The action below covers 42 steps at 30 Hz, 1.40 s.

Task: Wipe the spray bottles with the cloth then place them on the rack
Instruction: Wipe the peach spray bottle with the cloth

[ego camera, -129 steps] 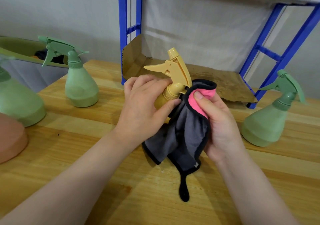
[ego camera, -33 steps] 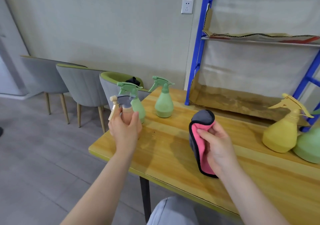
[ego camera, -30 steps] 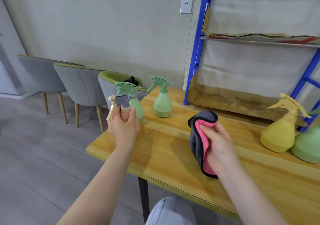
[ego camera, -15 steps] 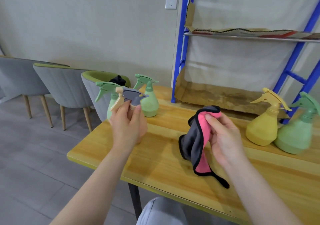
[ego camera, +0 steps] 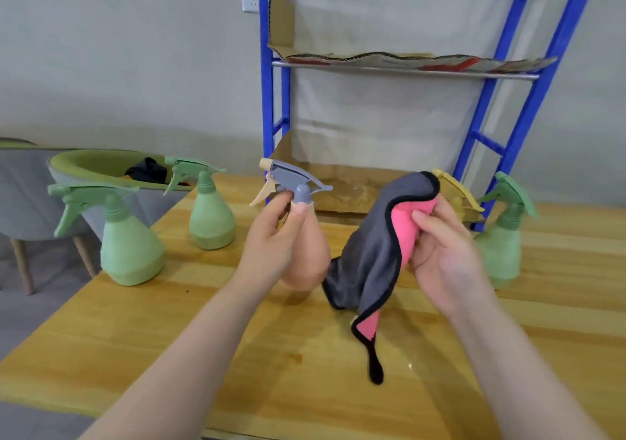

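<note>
Since half a second ago both hands have drawn closer together, bringing the peach spray bottle (ego camera: pixel 306 253) nearly against the cloth (ego camera: pixel 376 246). Left hand (ego camera: pixel 271 250) has its grip curled round the bottle's neck and body, thumb just under the grey trigger head (ego camera: pixel 293 182), holding it upright above the counter (ego camera: pixel 237 355); right hand (ego camera: pixel 443 253) pinches the grey-and-pink cloth, which hangs just right of the bottle. Two green spray bottles (ego camera: pixel 130 246) (ego camera: pixel 210 216) stand to the left, a yellow bottle (ego camera: pixel 455 192) and another green one (ego camera: pixel 501 239) to the right before the blue rack (ego camera: pixel 271 101).
</note>
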Available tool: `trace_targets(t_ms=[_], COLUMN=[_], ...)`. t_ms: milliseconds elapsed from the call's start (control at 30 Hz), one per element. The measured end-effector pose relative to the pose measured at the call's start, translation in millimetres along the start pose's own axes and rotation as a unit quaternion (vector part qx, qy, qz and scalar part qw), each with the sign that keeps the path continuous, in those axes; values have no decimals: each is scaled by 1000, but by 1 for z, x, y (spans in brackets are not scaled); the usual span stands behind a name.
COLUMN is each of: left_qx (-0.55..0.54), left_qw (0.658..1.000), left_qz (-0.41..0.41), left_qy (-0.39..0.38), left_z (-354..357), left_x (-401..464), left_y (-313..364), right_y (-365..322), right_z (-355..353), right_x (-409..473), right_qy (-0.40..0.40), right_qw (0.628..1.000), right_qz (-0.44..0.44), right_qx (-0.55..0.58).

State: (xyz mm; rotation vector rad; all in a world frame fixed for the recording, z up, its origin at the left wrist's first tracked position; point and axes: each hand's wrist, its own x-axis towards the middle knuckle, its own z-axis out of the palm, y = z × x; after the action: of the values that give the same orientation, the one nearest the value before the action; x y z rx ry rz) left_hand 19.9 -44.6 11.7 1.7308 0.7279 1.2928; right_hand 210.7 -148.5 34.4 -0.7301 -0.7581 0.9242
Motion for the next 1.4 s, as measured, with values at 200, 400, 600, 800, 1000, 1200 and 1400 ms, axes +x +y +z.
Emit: trace_targets(t_ms=[200, 400, 600, 800, 1000, 1200, 1400], left_qx=[-131, -147, -178, -246, -262, -296, -333], left_qw=[991, 989, 983, 967, 957, 947, 936], left_qz=[-23, -18, -25, -45, -60, -100, -114], left_qy=[-24, -6, -33, -42, -106, -80, -2], left_z=[41, 53, 56, 59, 68, 65, 60], left_x=[12, 8, 4, -1, -13, -11, -4], left_y=[-5, -24, -32, -30, -23, -22, -19], right_y=[16, 44, 67, 77, 79, 82, 84], right_z=[-9, -14, -20, -12, -6, 1, -3], right_x=[20, 28, 21, 11, 1, 1, 3], right_qy=[-57, -120, -97, -95, -7, -9, -33], right_qw=[993, 976, 920, 878, 865, 886, 871], right_qz=[24, -25, -106, -135, -148, -114, -105], right_qx=[-101, -182, -364, -450, -480, -449, -479])
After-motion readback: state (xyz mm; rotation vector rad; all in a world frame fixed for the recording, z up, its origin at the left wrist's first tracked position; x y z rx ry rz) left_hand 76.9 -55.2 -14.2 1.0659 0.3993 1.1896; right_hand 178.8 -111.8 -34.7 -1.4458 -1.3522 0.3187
